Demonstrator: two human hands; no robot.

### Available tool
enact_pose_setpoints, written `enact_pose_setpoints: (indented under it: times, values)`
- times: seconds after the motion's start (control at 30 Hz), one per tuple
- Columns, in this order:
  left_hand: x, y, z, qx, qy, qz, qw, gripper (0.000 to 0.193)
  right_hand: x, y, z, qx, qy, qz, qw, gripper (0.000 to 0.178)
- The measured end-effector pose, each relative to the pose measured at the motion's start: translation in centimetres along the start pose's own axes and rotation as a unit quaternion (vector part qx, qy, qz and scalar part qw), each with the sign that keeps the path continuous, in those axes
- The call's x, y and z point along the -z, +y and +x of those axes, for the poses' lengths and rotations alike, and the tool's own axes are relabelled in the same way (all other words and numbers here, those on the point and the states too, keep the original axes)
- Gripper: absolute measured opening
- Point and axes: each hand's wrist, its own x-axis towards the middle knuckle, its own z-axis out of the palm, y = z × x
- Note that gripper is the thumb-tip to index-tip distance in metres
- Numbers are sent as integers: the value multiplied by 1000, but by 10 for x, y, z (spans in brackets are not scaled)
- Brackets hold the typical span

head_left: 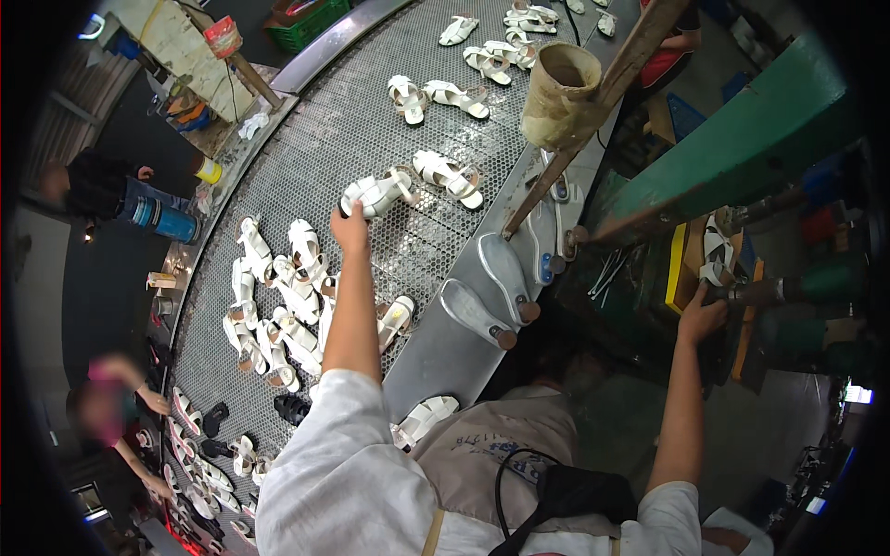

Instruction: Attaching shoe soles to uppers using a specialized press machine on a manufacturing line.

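My left hand (350,228) reaches out over the perforated metal conveyor (306,139), its fingers closed on the end of a white strappy sandal (375,193). Another white sandal (450,179) lies just right of it. On the right, my right hand (702,320) is closed at the lower end of a second white sandal (717,252), beside a yellow-edged part of a machine (677,264). Some of its fingers are hidden. Grey shoe lasts (505,269) with round knobs lie on the conveyor's smooth metal border, between my arms.
Many white sandals (295,287) crowd the conveyor left of my arm. A crusted pot (561,93) is fixed to a slanting wooden post (630,65). A green beam (732,139) crosses at right. Co-workers stand beyond the conveyor; one person's hand (156,401) is near sandals at lower left.
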Motion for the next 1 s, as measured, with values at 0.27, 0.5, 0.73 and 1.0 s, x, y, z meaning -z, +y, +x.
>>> enact_pose_setpoints:
  times: [0.27, 0.5, 0.73, 1.0]
  values:
    - [160, 141, -199, 159, -574, -71, 800, 48, -2, 28, 52, -197, 29, -47, 979, 74]
    - [158, 115, -380, 413, -624, -538, 387, 99, 46, -29, -78, -298, -8, 581, 757, 37]
    - [45, 38, -322, 512, -422, -398, 634, 49, 106, -160, -363, 23, -372, 449, 812, 17]
    - [63, -29, -102, 389, -296, -356, 796, 33, 12, -103, -457, 300, -517, 385, 703, 34]
